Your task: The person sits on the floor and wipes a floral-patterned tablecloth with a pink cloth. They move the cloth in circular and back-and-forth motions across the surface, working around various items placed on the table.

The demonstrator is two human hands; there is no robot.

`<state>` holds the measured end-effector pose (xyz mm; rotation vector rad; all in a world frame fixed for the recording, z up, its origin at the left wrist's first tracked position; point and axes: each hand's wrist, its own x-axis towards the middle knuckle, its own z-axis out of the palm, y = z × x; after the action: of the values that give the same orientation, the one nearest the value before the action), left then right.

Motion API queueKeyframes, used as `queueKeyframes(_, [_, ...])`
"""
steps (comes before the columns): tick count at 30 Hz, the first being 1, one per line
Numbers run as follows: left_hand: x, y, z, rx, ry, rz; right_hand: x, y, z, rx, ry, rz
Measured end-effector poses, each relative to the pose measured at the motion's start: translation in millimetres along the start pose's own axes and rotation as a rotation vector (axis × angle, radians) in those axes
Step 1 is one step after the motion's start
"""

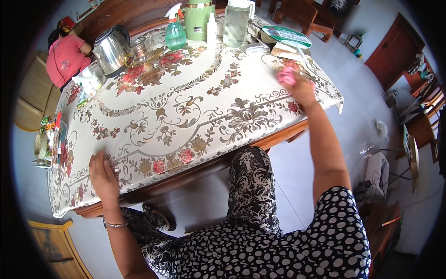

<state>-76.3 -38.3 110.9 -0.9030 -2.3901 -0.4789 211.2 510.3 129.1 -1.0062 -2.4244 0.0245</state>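
Head view: my right hand [304,89] reaches out over the right part of the desk [290,132], its fingers closed around a crumpled pink cloth [286,76]. The cloth sits low against the floral tablecloth [160,116], near the right end. I seem to have it bunched so that it fills my grip and pads my fingertips; both cloth and hand are a little blurred, so I cannot tell exactly how each finger lies.

My left hand [103,176] is empty as far as I can see, palm down and fingers stretched out, on the tablecloth close to the near edge. I judge that it props me and keeps the covering from sliding while my other arm is extended.

The taller things stand toward the far side: a steel electric kettle [110,52], a green spray bottle [176,37], a light green thermos jug [199,23], a slim white bottle [212,30] and a clear pitcher [236,27]. Grouped there, they probably leave my arms room in the middle. A green hand fan [286,36] lies at the far right corner, just beyond the cloth.
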Motion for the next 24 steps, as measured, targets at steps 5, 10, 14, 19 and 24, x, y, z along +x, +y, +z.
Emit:
queueKeyframes(5, [4, 9, 3, 0.033, -0.017, -0.019, 6, 109, -6, -0.318, -0.075, 0.398])
queueKeyframes(10, [4, 12, 5, 0.081, -0.015, -0.043, 21, 73, 0, -0.317, -0.180, 0.444])
queueKeyframes(14, [5, 14, 4, 0.076, -0.002, -0.027, 26, 25, 25, -0.262, -0.087, 0.250])
queueKeyframes(19, [4, 14, 3, 0.087, -0.010, -0.045, 36, -68, 43, -0.263, -0.180, 0.080])
queueKeyframes(24, [5, 17, 4, 0.080, 0.014, -0.044, 42, -162, 59, -0.133, -0.258, -0.117])
